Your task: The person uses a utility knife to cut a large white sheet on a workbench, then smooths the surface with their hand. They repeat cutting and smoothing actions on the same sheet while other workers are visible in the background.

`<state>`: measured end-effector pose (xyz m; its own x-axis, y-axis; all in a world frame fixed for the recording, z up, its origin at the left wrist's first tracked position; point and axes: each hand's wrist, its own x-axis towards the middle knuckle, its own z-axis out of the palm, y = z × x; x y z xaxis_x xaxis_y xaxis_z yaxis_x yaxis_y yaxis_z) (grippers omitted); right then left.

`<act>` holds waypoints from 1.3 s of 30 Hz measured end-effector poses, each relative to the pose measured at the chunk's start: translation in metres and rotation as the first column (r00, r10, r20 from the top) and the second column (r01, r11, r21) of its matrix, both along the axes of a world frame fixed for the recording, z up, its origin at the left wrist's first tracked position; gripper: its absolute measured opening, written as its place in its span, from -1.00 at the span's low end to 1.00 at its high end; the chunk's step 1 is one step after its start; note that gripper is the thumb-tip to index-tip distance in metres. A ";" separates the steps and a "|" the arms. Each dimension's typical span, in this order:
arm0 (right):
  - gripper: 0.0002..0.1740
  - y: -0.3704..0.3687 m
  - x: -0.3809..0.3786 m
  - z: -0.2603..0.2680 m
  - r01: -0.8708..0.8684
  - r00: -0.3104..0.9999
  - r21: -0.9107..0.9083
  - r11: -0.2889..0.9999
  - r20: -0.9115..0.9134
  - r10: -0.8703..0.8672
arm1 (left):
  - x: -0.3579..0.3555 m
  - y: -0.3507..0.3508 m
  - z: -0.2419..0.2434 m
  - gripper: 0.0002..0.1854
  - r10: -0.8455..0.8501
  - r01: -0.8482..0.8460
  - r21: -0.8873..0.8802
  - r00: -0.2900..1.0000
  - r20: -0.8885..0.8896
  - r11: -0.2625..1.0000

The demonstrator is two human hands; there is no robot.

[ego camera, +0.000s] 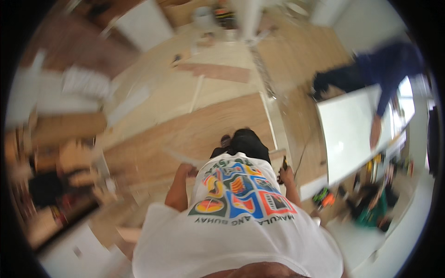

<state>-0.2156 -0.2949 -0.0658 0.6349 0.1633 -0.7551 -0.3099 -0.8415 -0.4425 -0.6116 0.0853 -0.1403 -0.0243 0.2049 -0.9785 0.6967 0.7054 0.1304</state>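
Observation:
In my right hand (286, 174), beside my right hip, is a small black-and-yellow hand tool (284, 162), its end pointing forward. Blur hides what kind of tool it is. My left hand (189, 170) hangs at my left side with its fingers curled, next to the white printed T-shirt I wear. Whether it holds anything is hidden. A large plywood sheet (194, 128) lies on the floor at my feet.
At right, a person in dark blue (386, 66) leans over a white panel (354, 132), one hand on it. Another person in green (372, 213) is low at lower right, near a green-and-orange tool (324, 198). Wood strips (222, 72) lie ahead; a cable (301, 158) crosses the floor.

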 end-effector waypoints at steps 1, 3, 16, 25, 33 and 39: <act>-0.74 -0.001 0.004 -0.020 0.066 0.994 0.009 0.998 -0.087 -0.065 | -0.015 0.006 -0.004 -0.75 0.162 -0.158 -0.073 0.985 0.059 0.985; -0.80 0.008 0.002 -0.024 0.157 0.984 0.033 0.987 -0.086 -0.154 | -0.014 0.039 0.009 -0.66 0.321 -0.303 -0.160 0.941 0.107 0.940; -0.74 0.092 0.022 0.024 0.425 0.905 0.092 0.900 -0.040 -0.423 | -0.010 0.377 0.149 -0.60 0.636 -0.707 0.055 0.665 0.392 0.705; -0.59 0.105 -0.023 0.060 0.793 0.579 0.264 0.549 -0.051 -0.813 | 0.093 0.357 -0.006 -0.35 -0.327 0.339 -0.014 0.917 0.229 0.941; -0.62 0.176 -0.062 0.086 0.755 0.083 0.650 -0.088 -0.227 -0.970 | 0.346 0.305 0.083 -0.40 -0.886 0.816 0.347 0.441 0.147 0.463; -0.52 0.220 -0.020 0.139 0.847 -0.021 0.531 0.025 0.079 -0.997 | 0.523 0.288 0.112 -0.53 -0.988 0.662 0.745 -0.154 0.020 -0.088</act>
<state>-0.2356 -0.0749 0.0729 0.5264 -0.6874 -0.5004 -0.4714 0.2539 -0.8446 -0.0888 0.3730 -0.0288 0.8574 -0.1190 -0.5006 0.2638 -0.7337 0.6262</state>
